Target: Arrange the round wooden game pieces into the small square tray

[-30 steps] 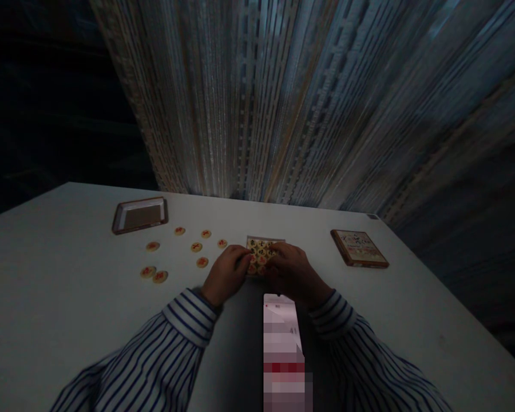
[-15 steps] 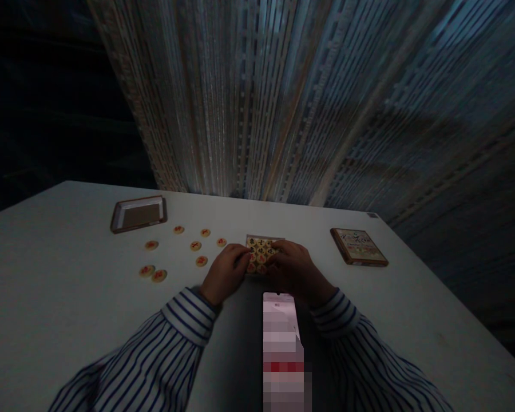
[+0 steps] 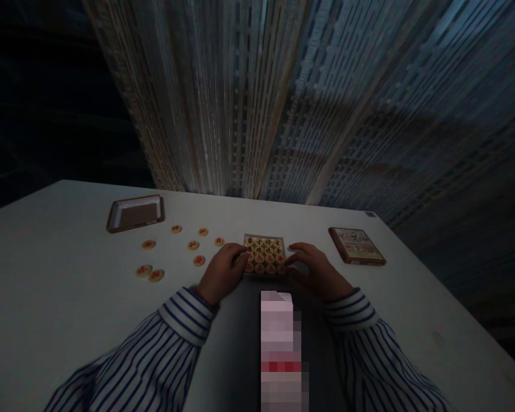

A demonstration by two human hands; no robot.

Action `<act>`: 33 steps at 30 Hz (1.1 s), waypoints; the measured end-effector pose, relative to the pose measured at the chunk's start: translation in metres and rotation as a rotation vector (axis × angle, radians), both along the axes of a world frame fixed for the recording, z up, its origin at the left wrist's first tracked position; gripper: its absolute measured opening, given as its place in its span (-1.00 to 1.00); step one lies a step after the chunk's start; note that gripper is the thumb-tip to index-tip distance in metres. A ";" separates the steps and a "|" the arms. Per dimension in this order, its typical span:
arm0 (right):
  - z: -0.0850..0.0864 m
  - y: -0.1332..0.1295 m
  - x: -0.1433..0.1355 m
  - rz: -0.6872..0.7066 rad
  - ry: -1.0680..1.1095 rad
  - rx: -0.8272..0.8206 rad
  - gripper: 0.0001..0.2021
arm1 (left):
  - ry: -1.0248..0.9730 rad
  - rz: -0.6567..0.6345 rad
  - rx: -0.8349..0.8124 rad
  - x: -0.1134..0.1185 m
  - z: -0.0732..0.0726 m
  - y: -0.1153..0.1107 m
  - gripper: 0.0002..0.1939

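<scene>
Rows of round pieces with black and red characters fill a small clear-edged box (image 3: 265, 236) at the middle of the table. My left hand (image 3: 222, 272) is closed on the box's left edge, thumb and fingers at its side. At the right edge, my right hand (image 3: 315, 270) is open, its fingers apart and slightly curled, with the fingertips close beside the box. Several loose round pieces with red characters (image 3: 193, 245) lie left of my left hand; two of them touch or overlap at the near left.
A shallow brown-edged tray (image 3: 138, 213) stands at the back left of the white table (image 3: 68, 286). To the right lies a flat decorated box (image 3: 357, 246). A lit phone (image 3: 278, 343) is between my forearms. A striped curtain (image 3: 257, 103) hangs behind the table.
My right hand has moved right, off the top of the pieces, and its fingers have spread. More of the filled box now shows. My left hand stays at the left edge.
</scene>
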State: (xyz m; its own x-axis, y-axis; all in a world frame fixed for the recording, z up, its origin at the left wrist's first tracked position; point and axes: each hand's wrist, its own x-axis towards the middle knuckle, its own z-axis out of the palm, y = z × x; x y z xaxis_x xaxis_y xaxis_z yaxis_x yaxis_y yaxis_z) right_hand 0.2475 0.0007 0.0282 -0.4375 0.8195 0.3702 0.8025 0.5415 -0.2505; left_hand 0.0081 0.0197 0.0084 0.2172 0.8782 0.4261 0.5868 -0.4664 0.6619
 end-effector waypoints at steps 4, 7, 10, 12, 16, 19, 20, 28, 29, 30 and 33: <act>-0.001 0.000 0.004 -0.001 0.065 -0.047 -0.83 | -0.001 0.001 -0.007 0.000 0.001 0.000 -0.80; -0.004 0.001 0.005 0.003 0.107 -0.107 -0.72 | -0.008 0.022 -0.017 -0.001 0.001 -0.001 -0.79; -0.006 0.001 0.005 -0.001 0.095 -0.158 -0.59 | -0.022 0.032 -0.029 -0.001 0.000 -0.003 -0.78; -0.008 0.002 0.004 0.013 0.067 -0.185 -0.52 | -0.023 0.031 -0.038 -0.001 0.001 -0.005 -0.77; -0.011 0.004 0.006 0.060 0.073 -0.154 -0.49 | -0.017 0.024 -0.030 -0.002 0.003 -0.010 -0.77; -0.014 0.008 0.006 0.064 0.106 -0.088 -0.62 | -0.010 0.022 -0.034 -0.002 0.004 -0.012 -0.76; -0.014 0.010 0.005 0.043 0.104 -0.074 -0.67 | -0.006 0.025 -0.036 -0.002 0.004 -0.013 -0.76; -0.012 0.013 -0.008 -0.069 0.068 -0.048 -0.74 | -0.013 0.035 -0.046 -0.002 0.004 -0.013 -0.75; -0.012 0.013 -0.008 -0.069 0.062 -0.049 -0.75 | -0.013 0.035 -0.047 -0.002 0.005 -0.013 -0.75; -0.012 0.013 -0.009 -0.068 0.057 -0.052 -0.75 | -0.013 0.036 -0.047 -0.001 0.005 -0.013 -0.75; -0.011 0.013 -0.009 -0.072 0.052 -0.058 -0.76 | -0.014 0.033 -0.036 -0.001 0.005 -0.013 -0.76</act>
State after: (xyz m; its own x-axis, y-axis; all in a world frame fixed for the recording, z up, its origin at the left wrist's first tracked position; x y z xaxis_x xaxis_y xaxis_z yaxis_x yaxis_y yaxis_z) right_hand 0.2387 0.0138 0.0168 -0.3577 0.8691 0.3416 0.8240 0.4658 -0.3225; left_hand 0.0067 0.0069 0.0134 0.1825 0.8996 0.3968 0.5922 -0.4227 0.6860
